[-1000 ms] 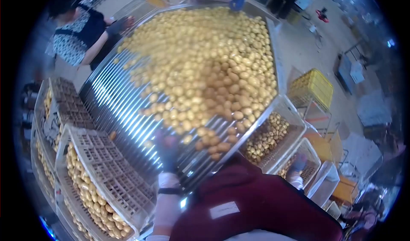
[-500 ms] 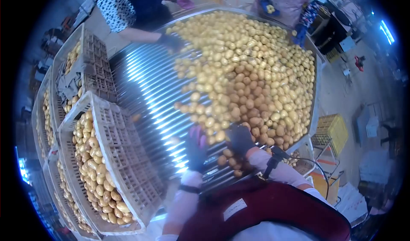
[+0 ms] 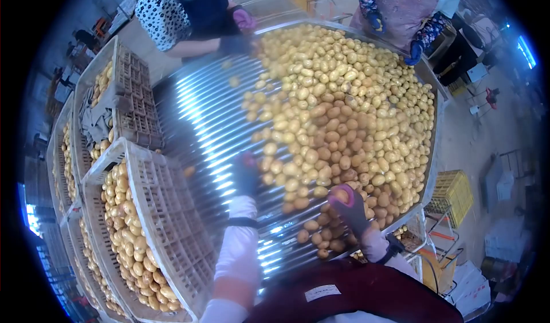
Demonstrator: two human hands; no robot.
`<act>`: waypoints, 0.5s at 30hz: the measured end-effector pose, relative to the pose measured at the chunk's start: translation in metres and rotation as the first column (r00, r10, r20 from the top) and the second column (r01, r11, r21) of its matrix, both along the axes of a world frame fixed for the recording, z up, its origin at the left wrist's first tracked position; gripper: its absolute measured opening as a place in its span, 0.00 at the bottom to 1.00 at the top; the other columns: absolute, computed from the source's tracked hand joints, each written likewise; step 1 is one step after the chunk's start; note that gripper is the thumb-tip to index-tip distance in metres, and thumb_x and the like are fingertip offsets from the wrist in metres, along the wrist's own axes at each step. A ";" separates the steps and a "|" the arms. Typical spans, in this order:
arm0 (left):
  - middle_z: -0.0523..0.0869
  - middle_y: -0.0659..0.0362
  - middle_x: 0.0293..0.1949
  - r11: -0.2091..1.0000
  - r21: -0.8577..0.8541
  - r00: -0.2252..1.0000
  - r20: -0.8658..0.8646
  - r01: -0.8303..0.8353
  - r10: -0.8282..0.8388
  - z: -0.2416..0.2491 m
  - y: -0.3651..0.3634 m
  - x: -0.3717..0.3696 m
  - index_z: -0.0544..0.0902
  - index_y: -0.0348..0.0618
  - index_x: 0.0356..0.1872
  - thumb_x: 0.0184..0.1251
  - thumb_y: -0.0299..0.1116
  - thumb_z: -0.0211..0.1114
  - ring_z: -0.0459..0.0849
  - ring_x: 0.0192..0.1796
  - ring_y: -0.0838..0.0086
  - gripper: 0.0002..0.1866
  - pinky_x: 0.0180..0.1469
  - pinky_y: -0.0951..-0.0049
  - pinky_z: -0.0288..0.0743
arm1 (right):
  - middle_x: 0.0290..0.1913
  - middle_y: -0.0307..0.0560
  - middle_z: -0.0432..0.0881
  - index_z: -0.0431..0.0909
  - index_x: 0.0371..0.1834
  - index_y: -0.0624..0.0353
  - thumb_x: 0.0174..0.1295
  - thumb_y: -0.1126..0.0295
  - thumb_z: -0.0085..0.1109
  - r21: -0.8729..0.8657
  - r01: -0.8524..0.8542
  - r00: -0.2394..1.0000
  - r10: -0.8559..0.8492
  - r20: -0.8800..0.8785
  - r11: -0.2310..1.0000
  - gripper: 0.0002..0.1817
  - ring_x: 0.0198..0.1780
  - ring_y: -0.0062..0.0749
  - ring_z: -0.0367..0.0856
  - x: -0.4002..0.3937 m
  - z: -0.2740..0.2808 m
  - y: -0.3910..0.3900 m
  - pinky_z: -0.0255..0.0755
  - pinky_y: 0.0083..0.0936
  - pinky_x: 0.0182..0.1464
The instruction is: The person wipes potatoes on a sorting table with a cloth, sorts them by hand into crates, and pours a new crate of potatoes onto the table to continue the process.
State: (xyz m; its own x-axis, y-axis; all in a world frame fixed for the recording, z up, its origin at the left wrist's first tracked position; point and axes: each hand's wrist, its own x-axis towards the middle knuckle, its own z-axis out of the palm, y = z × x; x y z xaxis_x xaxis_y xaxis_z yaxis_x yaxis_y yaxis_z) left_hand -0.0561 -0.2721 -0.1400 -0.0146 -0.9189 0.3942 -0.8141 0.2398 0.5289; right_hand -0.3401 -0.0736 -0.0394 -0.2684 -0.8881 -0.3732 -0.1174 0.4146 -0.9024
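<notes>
In the head view a big heap of yellow-brown potatoes [image 3: 389, 134] covers the right part of a ribbed metal sorting table [image 3: 200, 111]. My right hand [image 3: 356, 215], in a dark glove with a pink palm, is closed round a potato [image 3: 342, 196] at the near edge of the heap. Several loose potatoes [image 3: 325, 231] lie on the bars just beside it. Over the bars to the left of the heap is my left hand [image 3: 245, 177], gloved alike; motion blur smears its fingers, so what it holds cannot be made out.
Plastic crates [image 3: 172, 203] full of potatoes stand stacked along the left side, one with a grey cloth [image 3: 94, 117]. Across the table one person [image 3: 189, 14] reaches over the bars, and another person [image 3: 395, 14] stands at the far right. A yellow crate [image 3: 450, 194] sits on the right.
My left hand has moved up and left, away from the heap. My right hand has shifted right and turned, and a potato now shows in its fingers. The view has shifted slightly.
</notes>
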 end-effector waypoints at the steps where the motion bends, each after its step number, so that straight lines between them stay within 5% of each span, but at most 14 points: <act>1: 0.81 0.49 0.49 0.999 0.029 0.990 0.135 0.028 -0.031 -0.001 0.005 -0.002 0.81 0.40 0.50 0.66 0.35 0.64 0.83 0.47 0.51 0.15 0.51 0.54 0.78 | 0.54 0.46 0.85 0.81 0.56 0.56 0.59 0.54 0.73 -0.078 -0.100 0.988 0.090 -0.125 0.992 0.26 0.50 0.32 0.84 0.002 0.010 -0.020 0.79 0.30 0.50; 2: 0.80 0.49 0.51 0.997 0.054 0.962 0.264 0.057 -0.069 -0.002 0.010 -0.005 0.80 0.40 0.50 0.65 0.35 0.65 0.82 0.49 0.51 0.15 0.52 0.53 0.78 | 0.54 0.46 0.85 0.81 0.56 0.55 0.59 0.54 0.73 -0.242 -0.161 0.956 0.090 -0.280 0.957 0.26 0.51 0.35 0.85 0.009 0.015 -0.042 0.79 0.33 0.50; 4: 0.80 0.49 0.52 0.952 0.164 0.950 -0.221 0.258 -0.219 -0.027 0.026 -0.007 0.79 0.39 0.51 0.67 0.36 0.64 0.82 0.51 0.52 0.16 0.53 0.55 0.78 | 0.53 0.48 0.85 0.81 0.58 0.53 0.59 0.54 0.71 -0.387 -0.343 0.839 0.094 -0.536 0.856 0.26 0.53 0.43 0.85 0.026 0.016 -0.090 0.79 0.38 0.52; 5: 0.78 0.49 0.55 0.933 0.174 0.926 -0.270 0.315 -0.262 -0.032 0.038 -0.002 0.79 0.40 0.53 0.68 0.36 0.64 0.81 0.54 0.52 0.17 0.56 0.54 0.77 | 0.53 0.49 0.85 0.82 0.58 0.52 0.59 0.54 0.69 -0.375 -0.444 0.761 0.122 -0.637 0.814 0.25 0.54 0.47 0.84 0.034 0.009 -0.114 0.78 0.41 0.54; 6: 0.77 0.48 0.58 0.911 0.184 0.898 -0.320 0.370 -0.300 -0.037 0.050 0.003 0.78 0.41 0.56 0.69 0.36 0.63 0.80 0.57 0.52 0.18 0.59 0.54 0.76 | 0.53 0.50 0.85 0.80 0.60 0.51 0.60 0.50 0.68 -0.195 -0.514 0.689 0.267 -0.674 0.835 0.27 0.55 0.48 0.83 0.041 0.006 -0.137 0.77 0.41 0.57; 7: 0.74 0.46 0.65 0.909 0.182 0.922 -0.177 0.375 -0.344 -0.032 0.061 0.011 0.78 0.42 0.59 0.71 0.37 0.63 0.78 0.61 0.50 0.19 0.63 0.52 0.74 | 0.53 0.50 0.84 0.78 0.62 0.50 0.62 0.47 0.66 -0.010 -0.564 0.609 0.408 -0.680 0.826 0.29 0.55 0.50 0.83 0.050 0.004 -0.157 0.76 0.42 0.60; 9: 0.71 0.45 0.70 0.904 0.219 0.915 -0.259 0.366 -0.308 -0.010 0.074 0.018 0.77 0.44 0.64 0.72 0.37 0.63 0.76 0.66 0.50 0.21 0.67 0.51 0.72 | 0.54 0.50 0.84 0.79 0.62 0.48 0.61 0.45 0.65 0.212 -0.587 0.486 0.549 -0.680 0.782 0.30 0.56 0.50 0.83 0.073 -0.006 -0.193 0.75 0.44 0.61; 10: 0.72 0.46 0.70 0.893 0.264 0.856 -0.474 0.363 -0.208 0.013 0.083 0.015 0.77 0.44 0.64 0.71 0.37 0.65 0.77 0.65 0.52 0.22 0.66 0.52 0.73 | 0.54 0.50 0.85 0.79 0.62 0.47 0.61 0.44 0.64 0.324 -0.582 0.422 0.618 -0.664 0.746 0.30 0.57 0.50 0.83 0.081 -0.007 -0.202 0.74 0.45 0.61; 11: 0.73 0.46 0.69 0.876 0.310 0.748 -0.659 0.370 -0.083 0.023 0.092 0.012 0.77 0.45 0.64 0.70 0.36 0.66 0.77 0.65 0.53 0.23 0.66 0.53 0.73 | 0.55 0.50 0.85 0.79 0.62 0.47 0.60 0.43 0.64 0.360 -0.566 0.409 0.632 -0.659 0.742 0.31 0.57 0.50 0.83 0.086 -0.003 -0.206 0.74 0.45 0.61; 13: 0.75 0.50 0.65 0.884 0.219 0.801 -0.549 0.413 -0.238 0.023 0.101 0.020 0.72 0.42 0.70 0.73 0.33 0.62 0.79 0.60 0.62 0.26 0.61 0.61 0.76 | 0.56 0.50 0.85 0.79 0.63 0.46 0.58 0.43 0.64 0.424 -0.534 0.389 0.657 -0.646 0.732 0.31 0.58 0.50 0.83 0.091 0.002 -0.209 0.74 0.44 0.61; 15: 0.78 0.52 0.60 0.822 0.385 0.577 -0.812 0.420 0.085 0.032 0.115 0.019 0.67 0.40 0.74 0.77 0.31 0.57 0.82 0.55 0.69 0.27 0.56 0.70 0.78 | 0.57 0.53 0.85 0.84 0.55 0.50 0.58 0.38 0.61 0.275 -0.529 0.486 0.552 -0.677 0.803 0.31 0.58 0.47 0.84 0.088 -0.024 -0.202 0.76 0.44 0.57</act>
State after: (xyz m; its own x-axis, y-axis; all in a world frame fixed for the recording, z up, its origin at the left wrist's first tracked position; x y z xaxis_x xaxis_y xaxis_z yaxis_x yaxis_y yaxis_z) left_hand -0.0368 -0.1572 -0.1079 -0.1187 -0.9785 -0.1687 0.0013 -0.1700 0.9854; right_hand -0.2522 -0.2760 -0.0634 0.0798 -0.9450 -0.3172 -0.9039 0.0655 -0.4226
